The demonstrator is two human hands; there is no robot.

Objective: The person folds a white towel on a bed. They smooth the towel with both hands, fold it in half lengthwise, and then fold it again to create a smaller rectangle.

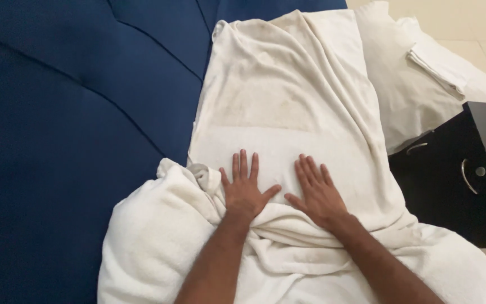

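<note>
Pressing flat on a white towel (288, 112), we have both hands spread, palms down, holding nothing: the left hand (244, 188) and the right hand (317, 192) lie side by side near the middle of the cloth, thumbs turned toward each other and apart. The towel is draped up against the blue padded headboard (80, 112), running from our hands toward 12 o'clock, with a faint yellowish stain across its upper half.

To do this smoothing well, we judge it best to keep the fingers wide and push outward from the centre toward 9 and 3 o'clock, since folds bunch just under the wrists at 6 o'clock and a long crease runs down the side at 2 o'clock.

At 8 o'clock a thick rumpled white blanket (153, 242) touches the towel; a small grey tab (199, 170) peeks out there, and we cannot tell what it belongs to. At 2 o'clock lie a white pillow (395, 95) and folded white cloth (440, 67). At 3 o'clock a black nightstand (451, 191) is cut off by the frame edge. What lies under the towel is hidden.
</note>
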